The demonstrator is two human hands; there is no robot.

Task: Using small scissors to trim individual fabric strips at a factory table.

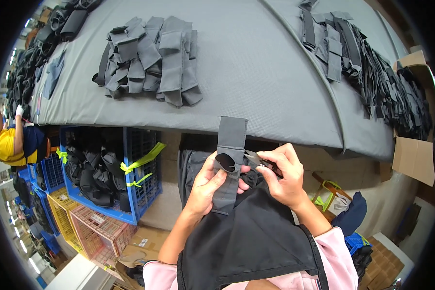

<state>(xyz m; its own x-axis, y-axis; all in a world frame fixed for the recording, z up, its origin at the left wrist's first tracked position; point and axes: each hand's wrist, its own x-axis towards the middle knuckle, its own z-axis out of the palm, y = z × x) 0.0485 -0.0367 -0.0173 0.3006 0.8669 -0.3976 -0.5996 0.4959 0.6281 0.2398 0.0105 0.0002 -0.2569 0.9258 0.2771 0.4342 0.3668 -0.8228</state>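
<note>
A flat grey fabric strap (232,131) with stitched ends hangs upright in front of me, just off the table's near edge. My left hand (204,187) grips it at mid-length, thumb in front and fingers behind. Beside that thumb is a rounded black patch or loop (225,162) on the strap. Closed around small thread snips (253,157), my right hand (286,175) is just to the right, with the metal blades pointing at the strap's edge. The palm hides most of the snips. A dark apron (256,237) covers my lap below.
On the grey cloth-covered table (256,77) lies a heap of grey straps (171,63), with a longer row of straps (362,67) at right. Below left stand a blue crate (130,215) of dark pieces and a pink crate (104,227). A co-worker (9,145) stands far left.
</note>
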